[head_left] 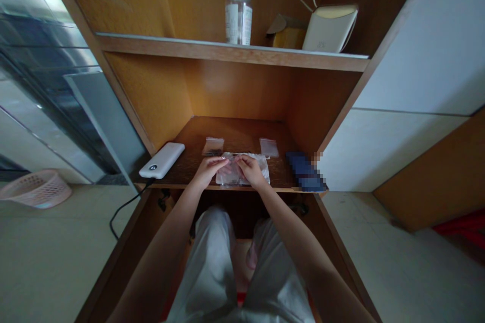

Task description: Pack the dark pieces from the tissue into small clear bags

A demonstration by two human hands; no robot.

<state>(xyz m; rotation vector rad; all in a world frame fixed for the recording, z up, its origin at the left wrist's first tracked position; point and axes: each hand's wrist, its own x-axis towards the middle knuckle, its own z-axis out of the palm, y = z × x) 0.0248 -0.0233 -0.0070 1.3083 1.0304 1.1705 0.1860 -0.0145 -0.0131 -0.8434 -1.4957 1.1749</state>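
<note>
My left hand (206,170) and my right hand (251,170) are close together at the front of the wooden shelf (189,164). The fingers of both are pinched at the upper edge of a clear plastic bag (228,177). Under and beside it, on the right, lies a crumpled whitish plastic sheet or bag (264,165). Behind my left hand is a small clear zip bag (214,144) with something dark at its lower end. Another small zip bag (269,148) lies flat behind my right hand. What the held bag contains is too unclear to make out.
A white power bank (163,159) with a black cable sits left; a blurred-out dark blue flat object (306,171) lies right. The upper shelf holds a clear bottle (238,15), a small carton (288,35) and a cream strapped device (329,29). A pink basket (38,192) stands on the floor.
</note>
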